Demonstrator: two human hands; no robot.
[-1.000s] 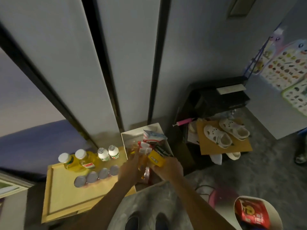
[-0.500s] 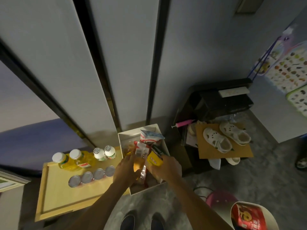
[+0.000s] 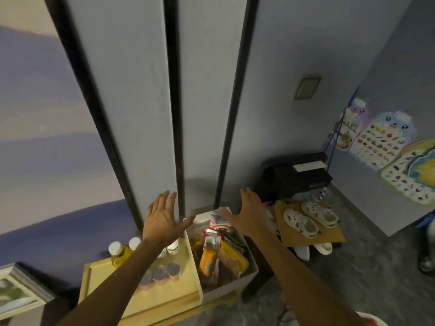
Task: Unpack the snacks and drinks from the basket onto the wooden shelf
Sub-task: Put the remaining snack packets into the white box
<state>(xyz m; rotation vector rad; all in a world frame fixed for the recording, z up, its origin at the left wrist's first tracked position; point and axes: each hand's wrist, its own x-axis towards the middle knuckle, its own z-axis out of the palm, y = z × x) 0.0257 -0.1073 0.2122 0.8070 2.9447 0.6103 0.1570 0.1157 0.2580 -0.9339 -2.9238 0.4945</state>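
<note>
The white basket (image 3: 237,282) stands on the floor, packed with snack packets, an orange pouch (image 3: 207,258), a yellow packet (image 3: 231,252) and a white carton (image 3: 217,223). Left of it is the wooden shelf (image 3: 169,292), carrying two yellow drink bottles (image 3: 120,254), small white-capped bottles (image 3: 173,247) and a row of cans (image 3: 161,274). My left hand (image 3: 162,218) is raised above the shelf's far edge, fingers spread, holding nothing. My right hand (image 3: 247,214) hovers over the basket's far right corner, fingers spread and empty.
Tall pale door panels with dark frames rise behind. White clogs (image 3: 310,220) lie on a brown board at right, beside a black unit (image 3: 296,177). Picture charts (image 3: 381,147) hang on the right wall. A framed picture (image 3: 16,290) sits at lower left.
Both hands have lifted out of the basket and spread open, letting go of the yellow packet and the other snacks. The view has tilted upward.
</note>
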